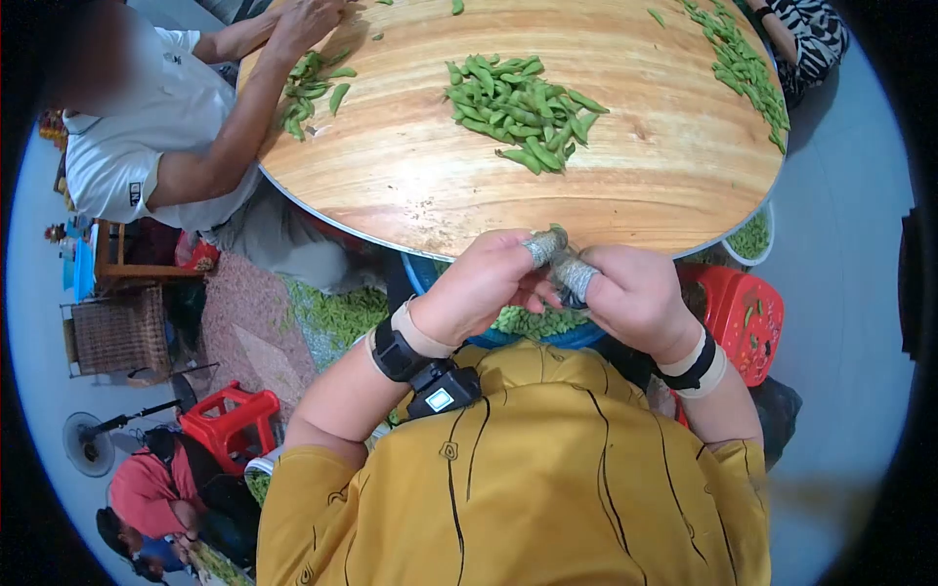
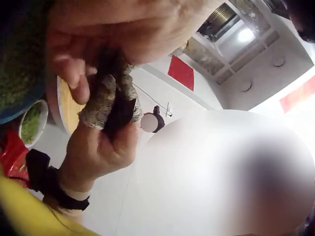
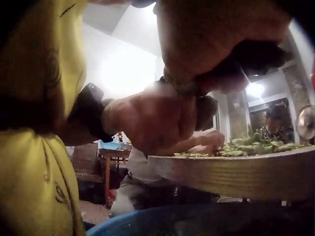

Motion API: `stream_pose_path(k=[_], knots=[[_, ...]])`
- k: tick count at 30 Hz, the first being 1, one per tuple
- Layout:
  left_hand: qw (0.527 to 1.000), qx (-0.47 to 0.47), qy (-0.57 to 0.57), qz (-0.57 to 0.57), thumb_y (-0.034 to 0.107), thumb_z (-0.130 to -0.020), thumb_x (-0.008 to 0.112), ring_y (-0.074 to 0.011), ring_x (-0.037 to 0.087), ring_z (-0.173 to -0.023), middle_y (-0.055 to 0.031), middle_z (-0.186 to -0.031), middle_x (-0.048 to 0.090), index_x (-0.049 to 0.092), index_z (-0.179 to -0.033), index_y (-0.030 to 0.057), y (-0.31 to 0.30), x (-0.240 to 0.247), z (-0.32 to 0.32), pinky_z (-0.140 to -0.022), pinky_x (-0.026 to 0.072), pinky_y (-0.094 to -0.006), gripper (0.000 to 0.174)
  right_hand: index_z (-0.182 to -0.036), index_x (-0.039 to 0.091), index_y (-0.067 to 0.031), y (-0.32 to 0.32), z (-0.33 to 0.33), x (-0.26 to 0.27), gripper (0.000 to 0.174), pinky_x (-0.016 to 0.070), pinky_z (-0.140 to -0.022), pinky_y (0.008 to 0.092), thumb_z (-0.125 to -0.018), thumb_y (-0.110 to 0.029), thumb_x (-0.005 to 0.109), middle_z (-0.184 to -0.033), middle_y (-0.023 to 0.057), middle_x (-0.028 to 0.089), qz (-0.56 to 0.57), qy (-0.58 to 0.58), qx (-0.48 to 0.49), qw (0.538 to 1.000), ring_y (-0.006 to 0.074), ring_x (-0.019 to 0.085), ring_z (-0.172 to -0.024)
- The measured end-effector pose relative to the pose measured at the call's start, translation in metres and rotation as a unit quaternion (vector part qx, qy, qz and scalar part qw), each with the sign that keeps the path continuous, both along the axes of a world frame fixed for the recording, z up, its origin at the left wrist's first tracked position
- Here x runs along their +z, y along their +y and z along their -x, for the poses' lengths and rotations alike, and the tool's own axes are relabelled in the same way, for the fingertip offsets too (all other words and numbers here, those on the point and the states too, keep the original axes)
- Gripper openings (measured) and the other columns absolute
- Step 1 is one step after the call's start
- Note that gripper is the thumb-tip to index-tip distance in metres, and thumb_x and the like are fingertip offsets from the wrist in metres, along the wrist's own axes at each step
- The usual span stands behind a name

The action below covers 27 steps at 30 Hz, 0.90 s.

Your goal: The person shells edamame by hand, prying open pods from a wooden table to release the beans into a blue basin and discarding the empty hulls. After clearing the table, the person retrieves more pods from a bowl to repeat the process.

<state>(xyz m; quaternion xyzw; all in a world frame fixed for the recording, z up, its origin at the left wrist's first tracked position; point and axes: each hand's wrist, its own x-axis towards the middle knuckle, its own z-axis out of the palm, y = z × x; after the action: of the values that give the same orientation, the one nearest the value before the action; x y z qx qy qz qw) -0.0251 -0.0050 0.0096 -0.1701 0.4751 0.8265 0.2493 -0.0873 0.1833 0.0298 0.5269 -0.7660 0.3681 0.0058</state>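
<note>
My two hands meet just off the near edge of the round wooden table (image 1: pixel 410 186). The left hand (image 1: pixel 540 250) and the right hand (image 1: pixel 578 277) each wear a grey wrapped cover on a fingertip, and they pinch together at a small green pod (image 1: pixel 556 229) whose tip shows above them. The left wrist view has the left hand (image 2: pixel 78 73) above and the right hand (image 2: pixel 106 123) below, fingers curled; the pod is hidden there. The right wrist view puts the right hand (image 3: pixel 216 83) over the left hand (image 3: pixel 192 115) beside the table edge (image 3: pixel 236 172).
Heaps of green pods lie at the table's centre (image 1: pixel 523 103), far right (image 1: pixel 743 59) and left (image 1: pixel 313 83), where a person in a white shirt (image 1: pixel 147 117) reaches. A blue basin (image 1: pixel 586 337) of green sits under my hands. A red stool (image 1: pixel 747 317) and a white bowl (image 1: pixel 752 239) are at the right.
</note>
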Motion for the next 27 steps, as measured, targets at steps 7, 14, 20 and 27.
stream_pose_path(k=[7,14,20,27], knots=[[0.996,0.075,0.005,0.055,0.016,-0.095,0.048,-0.0125,0.059,-0.062,-0.0061,-0.086,0.064,0.057,-0.107,0.0034,0.004,0.009,-0.004,-0.059,0.0496,-0.0234,0.02,-0.096,0.062,-0.004,-0.008,-0.003,-0.009,0.013,0.0475,-0.051,0.0279,-0.086,-0.009,0.055,-0.073,0.0087,0.06,0.079,-0.205,-0.097,0.971,0.019,0.059,-0.058],[0.991,0.053,0.046,0.117,0.011,-0.093,0.047,-0.0085,0.053,-0.065,-0.0008,-0.078,0.059,0.06,-0.106,0.0035,0.008,0.01,-0.009,-0.061,0.0449,-0.0217,0.019,-0.124,0.049,-0.0042,0.006,-0.003,0.005,0.041,0.0466,-0.05,0.0213,-0.083,-0.005,0.043,-0.078,0.0024,0.059,0.001,-0.511,-0.106,0.853,0.0064,0.052,-0.055],[0.96,0.01,0.165,0.224,0.006,-0.091,0.049,-0.0067,0.049,-0.064,0.0028,-0.074,0.055,0.061,-0.101,0.0033,0.017,0.005,-0.011,-0.057,0.0386,-0.0208,0.016,-0.128,0.048,-0.0048,0.009,-0.003,0.007,0.045,0.0457,-0.048,0.0208,-0.083,-0.003,0.042,-0.078,0.0014,0.059,-0.003,-0.537,-0.076,0.84,0.0054,0.052,-0.056],[0.661,-0.041,0.449,0.6,0.004,-0.089,0.054,-0.0091,0.05,-0.065,0.0019,-0.074,0.054,0.061,-0.099,0.0012,0.015,0.007,-0.014,-0.057,0.0417,-0.0264,0.013,-0.124,0.053,-0.0068,0.011,0.0,0.002,0.037,0.0382,-0.043,0.0184,-0.088,-0.004,0.045,-0.073,-0.0006,0.057,0.011,-0.509,-0.049,0.859,0.0034,0.047,-0.051]])
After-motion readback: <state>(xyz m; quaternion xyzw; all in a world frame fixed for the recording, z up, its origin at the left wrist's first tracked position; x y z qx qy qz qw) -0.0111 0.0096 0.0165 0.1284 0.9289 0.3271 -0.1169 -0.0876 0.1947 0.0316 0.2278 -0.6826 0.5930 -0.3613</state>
